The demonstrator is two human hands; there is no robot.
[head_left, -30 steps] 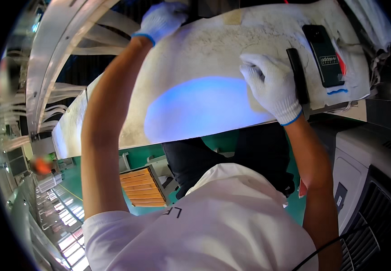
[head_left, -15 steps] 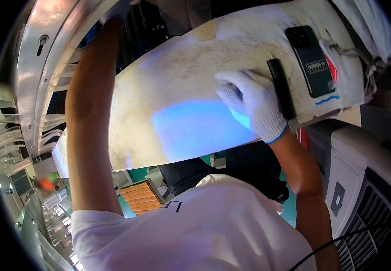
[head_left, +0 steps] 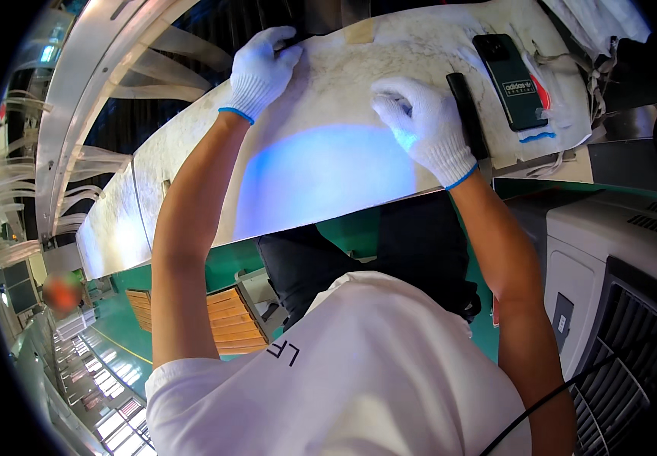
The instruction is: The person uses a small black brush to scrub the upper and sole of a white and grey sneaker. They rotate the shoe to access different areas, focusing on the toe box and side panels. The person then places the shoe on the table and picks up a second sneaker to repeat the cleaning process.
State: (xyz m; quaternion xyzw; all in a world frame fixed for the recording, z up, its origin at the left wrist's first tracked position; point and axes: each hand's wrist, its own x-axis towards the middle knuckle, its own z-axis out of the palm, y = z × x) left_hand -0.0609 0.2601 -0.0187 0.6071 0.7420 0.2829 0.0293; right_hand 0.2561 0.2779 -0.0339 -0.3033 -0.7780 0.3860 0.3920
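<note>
My left hand point(head_left: 262, 70), in a white knit glove with a blue cuff, is over the far edge of the worn, pale work table point(head_left: 192, 182). Its thumb and forefinger stand apart and I see nothing between them. My right hand point(head_left: 423, 125), gloved alike, rests above the table with its fingers curled in toward the thumb. Whatever those fingers might hold is hidden. Just right of it lies a slim black tool handle point(head_left: 467, 114). Beyond that is a phone in a dark green case point(head_left: 512, 83).
A curved metal machine frame point(head_left: 78, 99) with clear flexible strips point(head_left: 165, 68) borders the far left. Blue light falls on the table's near middle. At right stands a grey unit with a black grille point(head_left: 625, 334). Slatted wood point(head_left: 233, 319) sits low, left of my legs.
My left hand has come back out of the dark machine area to the table's far edge. My right hand stays near the black handle. The whole view has shifted somewhat.
</note>
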